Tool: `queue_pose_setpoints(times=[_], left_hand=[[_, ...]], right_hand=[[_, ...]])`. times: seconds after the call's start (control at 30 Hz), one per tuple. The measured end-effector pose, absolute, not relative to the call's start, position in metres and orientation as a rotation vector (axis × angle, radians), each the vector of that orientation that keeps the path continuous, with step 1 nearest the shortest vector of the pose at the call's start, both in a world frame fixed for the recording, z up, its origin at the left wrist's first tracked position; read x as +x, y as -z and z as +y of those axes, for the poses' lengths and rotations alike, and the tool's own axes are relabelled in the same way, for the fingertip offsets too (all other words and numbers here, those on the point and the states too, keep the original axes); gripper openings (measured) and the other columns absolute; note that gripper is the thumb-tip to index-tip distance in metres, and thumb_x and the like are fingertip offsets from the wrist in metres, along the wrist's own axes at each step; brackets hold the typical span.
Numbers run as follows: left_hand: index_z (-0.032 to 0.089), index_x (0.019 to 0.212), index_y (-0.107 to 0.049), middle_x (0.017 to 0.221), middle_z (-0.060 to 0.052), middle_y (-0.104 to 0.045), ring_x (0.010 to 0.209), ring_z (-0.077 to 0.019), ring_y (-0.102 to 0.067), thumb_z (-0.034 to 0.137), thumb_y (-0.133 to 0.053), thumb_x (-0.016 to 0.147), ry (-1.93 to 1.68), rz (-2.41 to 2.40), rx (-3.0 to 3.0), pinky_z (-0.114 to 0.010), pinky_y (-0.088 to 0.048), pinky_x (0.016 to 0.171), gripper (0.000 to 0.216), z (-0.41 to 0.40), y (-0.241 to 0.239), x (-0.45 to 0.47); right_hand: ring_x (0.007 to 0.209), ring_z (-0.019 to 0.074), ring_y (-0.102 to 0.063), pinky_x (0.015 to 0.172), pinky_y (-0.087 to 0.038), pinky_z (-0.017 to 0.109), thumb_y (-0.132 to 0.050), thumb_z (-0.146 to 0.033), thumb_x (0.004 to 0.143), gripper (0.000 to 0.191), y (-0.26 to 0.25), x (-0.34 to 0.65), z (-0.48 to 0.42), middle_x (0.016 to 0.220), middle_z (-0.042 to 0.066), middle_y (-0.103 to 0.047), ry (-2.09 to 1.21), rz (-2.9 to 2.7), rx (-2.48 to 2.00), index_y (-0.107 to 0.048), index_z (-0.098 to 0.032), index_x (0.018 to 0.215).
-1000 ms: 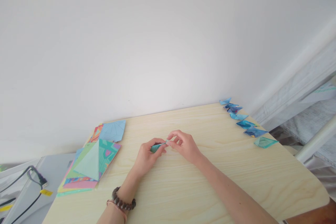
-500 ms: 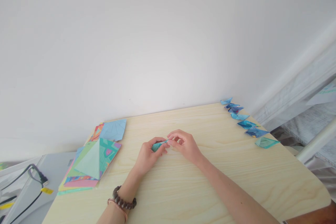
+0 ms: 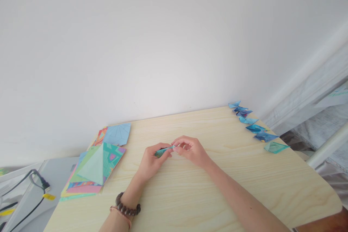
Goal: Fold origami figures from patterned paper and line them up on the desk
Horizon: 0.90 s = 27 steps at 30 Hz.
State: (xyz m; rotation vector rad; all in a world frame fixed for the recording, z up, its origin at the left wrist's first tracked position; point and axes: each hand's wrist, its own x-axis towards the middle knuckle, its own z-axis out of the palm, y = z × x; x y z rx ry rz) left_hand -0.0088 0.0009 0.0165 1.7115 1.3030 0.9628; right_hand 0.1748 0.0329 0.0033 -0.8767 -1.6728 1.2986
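A small piece of folded teal paper (image 3: 161, 152) is held just above the middle of the table. My left hand (image 3: 152, 160) pinches its body between thumb and fingers, covering much of it. At the paper's right tip, my right hand (image 3: 191, 151) is closed, thumb and forefinger pressed on the narrow end. The fingertips of both hands almost meet there. A brown bead bracelet and a copper-coloured bangle circle my left wrist.
On the left lies a stack of coloured origami paper (image 3: 92, 170), with a blue creased sheet (image 3: 117, 134) behind it. Several folded paper figures (image 3: 265, 136), blue and green, line the right edge of the pale wooden table (image 3: 185, 199). A black cable (image 3: 40, 183) lies off the table's left side.
The folded paper has turned slightly in my left hand and shows a narrower side. My fingers have shifted a little at its right tip.
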Motion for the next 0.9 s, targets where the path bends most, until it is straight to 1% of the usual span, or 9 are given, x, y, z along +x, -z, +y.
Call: queue_pose_setpoints(times=[0.1, 0.27, 0.37, 0.47, 0.53, 0.67, 0.8, 0.9], left_hand=[[0.015, 0.098, -0.066, 0.073, -0.003, -0.067, 0.068, -0.0134, -0.063, 0.033, -0.057, 0.082, -0.969, 1.293, 1.737, -0.022, -0.048, 0.067, 0.026, 0.0007, -0.0156, -0.0097], [0.016, 0.097, -0.067, 0.077, -0.005, -0.069, 0.068, -0.0137, -0.063, 0.031, -0.055, 0.083, -0.981, 1.293, 1.803, -0.023, -0.049, 0.068, 0.023, 0.0008, -0.0161, -0.0094], [0.016, 0.094, -0.067, 0.079, -0.005, -0.069, 0.068, -0.0139, -0.063, 0.031, -0.055, 0.083, -0.990, 1.305, 1.831, -0.024, -0.049, 0.067, 0.022, 0.0007, -0.0178, -0.0089], [0.016, 0.090, -0.067, 0.077, -0.004, -0.070, 0.068, -0.0143, -0.064, 0.032, -0.055, 0.083, -1.000, 1.317, 1.847, -0.024, -0.050, 0.067, 0.021, 0.0002, -0.0188, -0.0085], [0.016, 0.089, -0.067, 0.077, -0.004, -0.070, 0.068, -0.0144, -0.064, 0.032, -0.055, 0.083, -1.003, 1.318, 1.855, -0.024, -0.050, 0.067, 0.021, -0.0001, -0.0187, -0.0086], [0.017, 0.090, -0.067, 0.079, -0.004, -0.070, 0.069, -0.0140, -0.064, 0.030, -0.055, 0.083, -0.986, 1.314, 1.893, -0.023, -0.050, 0.068, 0.019, -0.0001, -0.0172, -0.0098], [0.018, 0.095, -0.067, 0.082, -0.005, -0.069, 0.076, -0.0154, -0.064, 0.028, -0.055, 0.084, -0.988, 1.302, 1.938, -0.025, -0.050, 0.073, 0.020, 0.0002, -0.0164, -0.0110], [0.018, 0.095, -0.067, 0.085, -0.005, -0.069, 0.079, -0.0157, -0.064, 0.027, -0.054, 0.084, -1.007, 1.292, 1.959, -0.025, -0.049, 0.075, 0.019, 0.0001, -0.0169, -0.0111]], right_hand=[[0.070, 0.0114, -0.057, 0.052, -0.043, 0.020, -0.063, -0.034, 0.076, 0.017, -0.0030, 0.1750, 0.0332, 0.095, 0.004, -0.066, -1.317, -1.657, -0.869, -0.065, -0.019, 0.084], [0.070, 0.0117, -0.058, 0.052, -0.044, 0.020, -0.063, -0.034, 0.076, 0.017, -0.0028, 0.1751, 0.0342, 0.094, 0.004, -0.066, -1.272, -1.676, -0.873, -0.064, -0.019, 0.084], [0.066, 0.0100, -0.058, 0.051, -0.043, 0.020, -0.063, -0.031, 0.077, 0.014, -0.0038, 0.1756, 0.0330, 0.096, 0.004, -0.065, -1.126, -1.714, -0.858, -0.062, -0.020, 0.086], [0.063, 0.0083, -0.057, 0.051, -0.044, 0.020, -0.058, -0.028, 0.079, 0.008, -0.0042, 0.1762, 0.0314, 0.099, 0.004, -0.063, -0.937, -1.782, -0.798, -0.061, -0.021, 0.080], [0.062, 0.0079, -0.056, 0.050, -0.044, 0.020, -0.056, -0.027, 0.081, 0.008, -0.0041, 0.1764, 0.0307, 0.097, 0.004, -0.062, -0.875, -1.820, -0.782, -0.061, -0.021, 0.079], [0.064, 0.0087, -0.057, 0.051, -0.045, 0.020, -0.054, -0.026, 0.082, 0.009, -0.0054, 0.1762, 0.0294, 0.094, 0.003, -0.062, -0.878, -1.839, -0.808, -0.061, -0.022, 0.085], [0.068, 0.0105, -0.059, 0.054, -0.047, 0.021, -0.052, -0.027, 0.083, 0.011, -0.0080, 0.1757, 0.0275, 0.092, 0.003, -0.063, -0.944, -1.839, -0.831, -0.060, -0.021, 0.088], [0.064, 0.0101, -0.059, 0.053, -0.047, 0.020, -0.054, -0.029, 0.083, 0.011, -0.0082, 0.1750, 0.0266, 0.086, 0.002, -0.063, -0.993, -1.808, -0.861, -0.058, -0.020, 0.088]])
